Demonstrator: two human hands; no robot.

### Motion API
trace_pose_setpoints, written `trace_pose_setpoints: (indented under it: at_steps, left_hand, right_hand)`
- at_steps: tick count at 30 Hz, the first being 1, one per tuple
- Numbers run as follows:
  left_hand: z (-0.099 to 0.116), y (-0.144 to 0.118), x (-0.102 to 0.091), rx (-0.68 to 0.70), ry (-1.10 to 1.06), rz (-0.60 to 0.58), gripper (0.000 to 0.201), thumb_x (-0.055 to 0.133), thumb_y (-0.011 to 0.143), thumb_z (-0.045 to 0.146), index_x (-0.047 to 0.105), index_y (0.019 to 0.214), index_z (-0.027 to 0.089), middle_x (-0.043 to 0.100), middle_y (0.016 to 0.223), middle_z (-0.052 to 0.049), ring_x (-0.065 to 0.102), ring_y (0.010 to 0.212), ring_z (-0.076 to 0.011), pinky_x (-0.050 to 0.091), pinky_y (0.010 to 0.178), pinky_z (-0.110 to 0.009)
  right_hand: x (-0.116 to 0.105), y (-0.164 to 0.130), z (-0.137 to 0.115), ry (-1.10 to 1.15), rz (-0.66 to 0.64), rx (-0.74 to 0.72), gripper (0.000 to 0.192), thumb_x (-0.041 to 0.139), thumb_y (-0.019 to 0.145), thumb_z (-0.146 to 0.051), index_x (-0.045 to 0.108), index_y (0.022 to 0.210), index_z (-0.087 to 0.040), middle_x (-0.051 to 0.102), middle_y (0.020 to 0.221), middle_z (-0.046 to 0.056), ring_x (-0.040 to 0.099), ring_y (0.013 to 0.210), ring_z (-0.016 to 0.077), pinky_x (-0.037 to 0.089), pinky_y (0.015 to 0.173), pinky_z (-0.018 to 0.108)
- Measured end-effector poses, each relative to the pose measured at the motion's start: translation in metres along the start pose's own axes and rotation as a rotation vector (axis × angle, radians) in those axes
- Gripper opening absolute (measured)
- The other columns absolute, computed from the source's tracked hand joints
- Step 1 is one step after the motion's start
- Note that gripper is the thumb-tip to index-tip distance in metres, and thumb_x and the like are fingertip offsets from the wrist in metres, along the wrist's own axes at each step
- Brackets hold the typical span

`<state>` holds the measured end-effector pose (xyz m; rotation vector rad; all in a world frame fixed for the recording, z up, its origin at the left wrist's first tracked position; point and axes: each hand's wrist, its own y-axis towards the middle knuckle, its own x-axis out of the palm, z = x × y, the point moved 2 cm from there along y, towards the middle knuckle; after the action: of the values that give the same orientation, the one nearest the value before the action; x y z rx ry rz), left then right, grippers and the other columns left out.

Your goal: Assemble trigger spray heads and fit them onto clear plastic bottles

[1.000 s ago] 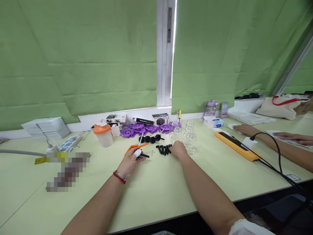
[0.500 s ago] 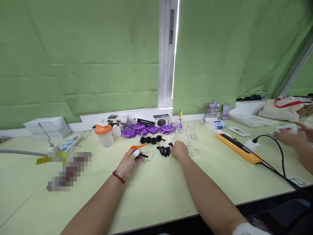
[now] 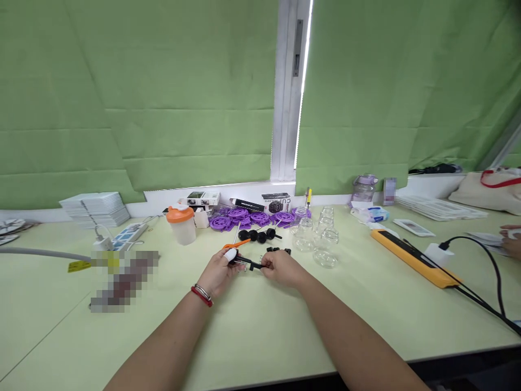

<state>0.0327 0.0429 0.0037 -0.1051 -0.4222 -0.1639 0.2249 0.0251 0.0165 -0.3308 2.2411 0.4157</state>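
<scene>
Both our hands meet at table [image 3: 260,326] centre: left hand [image 3: 217,271] fingers pinched on black rod [image 3: 244,262], right hand [image 3: 280,267] fingers closed on its other end, likely steadying it. Spare black pegs [image 3: 279,250] at 12 o'clock; glass jars [image 3: 323,239] at 1 o'clock.
</scene>
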Motion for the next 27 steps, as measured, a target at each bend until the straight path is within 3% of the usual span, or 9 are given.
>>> trace_pose_setpoints:
  at_steps: [8, 13, 16, 21, 27]
  left_hand:
    - [0.0, -0.003, 0.004, -0.031, 0.012, -0.046, 0.013, 0.064, 0.077, 0.023, 0.058, 0.083, 0.013, 0.059, 0.085, -0.005, 0.057, 0.072, -0.0116, 0.052, 0.072, -0.03]
    - [-0.001, -0.006, 0.007, -0.041, 0.018, -0.045, 0.014, 0.062, 0.078, 0.026, 0.057, 0.085, 0.015, 0.057, 0.084, -0.004, 0.057, 0.071, -0.012, 0.052, 0.068, -0.029]
    - [-0.002, -0.007, 0.009, -0.032, 0.061, -0.057, 0.021, 0.068, 0.072, 0.024, 0.055, 0.086, 0.016, 0.056, 0.083, -0.002, 0.056, 0.069, -0.0108, 0.05, 0.069, -0.028]
    - [-0.004, -0.007, 0.008, 0.02, 0.236, -0.035, 0.036, 0.069, 0.056, 0.009, 0.051, 0.086, 0.017, 0.055, 0.087, 0.0, 0.053, 0.076, -0.0116, 0.046, 0.071, -0.028]
    - [-0.006, -0.004, 0.006, 0.107, 0.35, -0.031, 0.031, 0.066, 0.056, 0.012, 0.051, 0.083, 0.017, 0.054, 0.083, 0.001, 0.051, 0.072, -0.0112, 0.042, 0.069, -0.027]
  right_hand:
    - [-0.001, 0.002, 0.001, -0.023, 0.027, -0.053, 0.011, 0.055, 0.077, -0.017, 0.066, 0.08, -0.017, 0.061, 0.067, 0.0, 0.05, 0.058, 0.0107, 0.033, 0.054, 0.021]
    - [0.003, 0.003, 0.002, -0.026, 0.049, -0.168, 0.022, 0.051, 0.081, -0.012, 0.068, 0.093, -0.018, 0.066, 0.087, 0.005, 0.057, 0.08, 0.0157, 0.041, 0.073, 0.025]
    - [0.006, 0.005, 0.003, -0.035, 0.035, -0.179, 0.024, 0.05, 0.083, -0.013, 0.069, 0.098, -0.017, 0.065, 0.09, 0.007, 0.058, 0.085, 0.0174, 0.041, 0.078, 0.027]
    - [0.01, 0.005, 0.006, 0.024, 0.017, -0.133, 0.024, 0.049, 0.082, -0.013, 0.069, 0.095, -0.018, 0.064, 0.086, 0.005, 0.056, 0.08, 0.0163, 0.041, 0.073, 0.026]
    - [0.018, 0.004, 0.008, 0.119, -0.044, -0.052, 0.025, 0.045, 0.082, -0.015, 0.068, 0.092, -0.018, 0.059, 0.073, 0.001, 0.051, 0.062, 0.0127, 0.038, 0.06, 0.023]
